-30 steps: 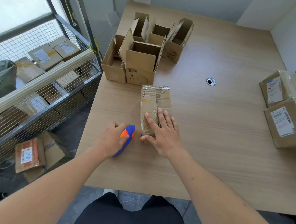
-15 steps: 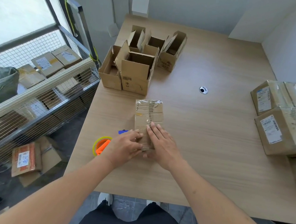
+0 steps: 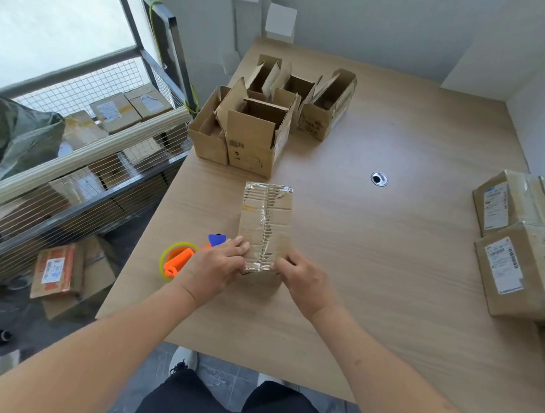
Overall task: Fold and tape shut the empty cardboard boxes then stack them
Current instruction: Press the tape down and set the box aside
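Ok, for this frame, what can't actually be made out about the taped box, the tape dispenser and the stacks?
Head view only:
- Taped box: near end hidden by the left hand and right hand; tape seal there unseen.
- Tape dispenser: partly behind the left hand.
- Sealed boxes at right: cut off by the frame edge; labels too small to read.
- Open boxes: interiors mostly hidden by flaps.
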